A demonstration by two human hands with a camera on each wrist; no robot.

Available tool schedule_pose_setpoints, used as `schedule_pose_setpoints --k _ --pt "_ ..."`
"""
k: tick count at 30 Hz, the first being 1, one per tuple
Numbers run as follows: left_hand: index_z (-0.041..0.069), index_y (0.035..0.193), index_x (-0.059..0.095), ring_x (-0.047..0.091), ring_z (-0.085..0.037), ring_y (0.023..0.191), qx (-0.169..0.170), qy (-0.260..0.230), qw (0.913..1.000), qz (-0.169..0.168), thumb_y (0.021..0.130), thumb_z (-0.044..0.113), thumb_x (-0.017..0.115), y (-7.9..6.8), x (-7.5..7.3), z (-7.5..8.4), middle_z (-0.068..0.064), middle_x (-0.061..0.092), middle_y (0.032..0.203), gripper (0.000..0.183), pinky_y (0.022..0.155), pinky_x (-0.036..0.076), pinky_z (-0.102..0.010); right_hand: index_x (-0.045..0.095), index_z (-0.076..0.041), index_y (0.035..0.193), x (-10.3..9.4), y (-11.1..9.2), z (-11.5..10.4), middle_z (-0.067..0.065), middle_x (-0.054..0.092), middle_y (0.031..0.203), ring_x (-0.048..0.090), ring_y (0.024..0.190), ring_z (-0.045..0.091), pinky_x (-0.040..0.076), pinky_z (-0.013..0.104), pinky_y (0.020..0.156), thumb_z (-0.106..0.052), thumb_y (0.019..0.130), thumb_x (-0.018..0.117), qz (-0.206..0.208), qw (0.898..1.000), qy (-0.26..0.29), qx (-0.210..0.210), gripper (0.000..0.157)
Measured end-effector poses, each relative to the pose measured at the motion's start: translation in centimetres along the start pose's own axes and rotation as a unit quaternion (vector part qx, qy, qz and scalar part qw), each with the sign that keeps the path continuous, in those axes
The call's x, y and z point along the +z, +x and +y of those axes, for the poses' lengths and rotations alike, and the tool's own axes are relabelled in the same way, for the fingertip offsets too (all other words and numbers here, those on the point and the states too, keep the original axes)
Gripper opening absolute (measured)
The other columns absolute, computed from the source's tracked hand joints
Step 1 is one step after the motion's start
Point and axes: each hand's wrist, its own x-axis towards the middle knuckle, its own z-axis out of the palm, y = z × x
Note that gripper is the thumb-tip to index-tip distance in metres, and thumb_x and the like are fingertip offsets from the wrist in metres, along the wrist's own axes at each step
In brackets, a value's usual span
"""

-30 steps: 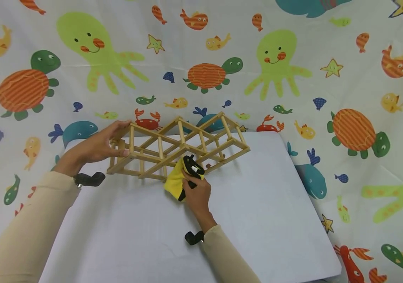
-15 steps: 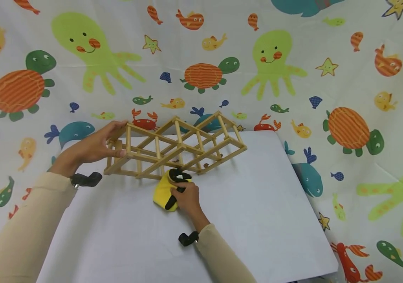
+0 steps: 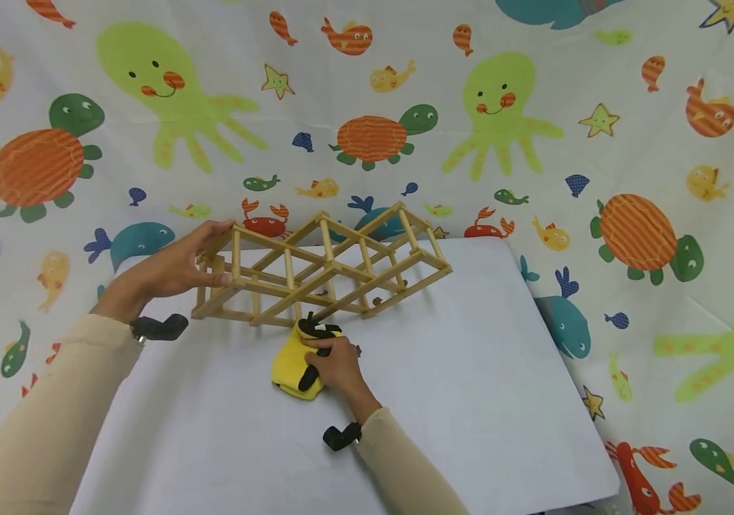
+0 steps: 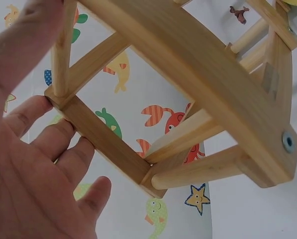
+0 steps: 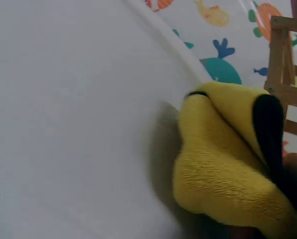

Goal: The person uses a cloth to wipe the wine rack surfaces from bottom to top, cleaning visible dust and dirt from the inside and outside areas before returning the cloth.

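Observation:
A wooden lattice rack (image 3: 330, 266), like a folding wine rack with crossed slats and round dowels, stretches across the back of the white table. My left hand (image 3: 170, 265) grips its left end, thumb on the near side. In the left wrist view, the fingers of the left hand (image 4: 44, 154) lie against the end slat, and a bolt shows in one slat of the rack (image 4: 183, 55). Pinched in my right hand (image 3: 339, 365) is a bunched yellow cloth (image 3: 290, 365) with black edging, at the rack's lower front edge. The right wrist view shows the cloth (image 5: 223, 169) close over the tabletop.
The white tabletop (image 3: 470, 400) runs toward me and to the right. Several small brown pieces, one brown piece (image 3: 376, 301) among them, show through the rack's openings. Behind hangs a white curtain (image 3: 418, 28) printed with sea animals.
My right hand has drawn the yellow cloth left and toward me, from the rack's middle to its lower front edge. The left hand keeps its grip on the rack's end.

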Motion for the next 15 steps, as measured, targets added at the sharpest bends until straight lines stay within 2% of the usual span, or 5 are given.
schedule_pose_setpoints --k 3,6,9,13,15 --pt "0.016 0.17 0.015 0.019 -0.05 0.162 0.0 0.0 1.0 -0.003 0.09 0.032 0.087 0.0 0.1 -0.2 -0.02 0.021 0.177 0.109 0.12 0.018 -0.083 0.082 -0.036 0.117 -0.7 -0.6 0.3 -0.004 0.076 0.132 0.063 0.138 0.021 0.045 0.044 0.122 -0.015 0.093 0.078 0.028 0.997 0.056 -0.033 0.032" --pt "0.015 0.17 0.014 0.018 -0.05 0.162 0.002 -0.004 1.0 0.0 0.09 0.03 0.087 -0.1 -0.1 -0.2 -0.021 0.022 0.176 0.109 0.12 0.018 -0.083 0.079 -0.028 0.124 -1.7 -0.5 0.5 -0.005 0.076 0.132 0.065 0.133 0.016 0.057 0.035 0.108 -0.012 0.096 0.076 0.095 0.982 0.118 -0.11 0.032" --pt "0.016 0.171 0.013 0.018 -0.051 0.161 -0.002 -0.007 1.0 0.003 0.091 0.028 0.086 -0.2 -0.3 -0.2 -0.021 0.022 0.176 0.11 0.12 0.017 -0.084 0.082 -0.018 0.119 -2.8 0.3 0.6 -0.002 0.079 0.124 0.072 0.12 0.013 0.061 0.026 0.097 -0.013 0.097 0.076 0.143 0.971 0.116 -0.152 0.024" --pt "0.017 0.171 0.01 0.018 -0.052 0.161 -0.008 -0.008 0.9999 -0.001 0.091 0.03 0.086 -0.2 -0.2 -0.2 -0.022 0.021 0.176 0.112 0.118 0.018 -0.085 0.087 -0.009 0.097 -4.2 1.2 1.1 0.006 0.083 0.099 0.077 0.093 0.018 0.064 0.025 0.077 -0.013 0.093 0.078 0.161 0.978 0.066 -0.113 0.01" --pt "0.017 0.171 0.011 0.019 -0.052 0.161 -0.009 -0.01 0.9999 -0.002 0.091 0.031 0.086 0.0 -0.1 -0.2 -0.022 0.021 0.176 0.111 0.118 0.019 -0.085 0.087 -0.011 0.098 -4.7 1.4 1.5 0.008 0.083 0.101 0.078 0.095 0.02 0.064 0.027 0.076 -0.011 0.093 0.078 0.166 0.982 0.038 -0.079 0.011"
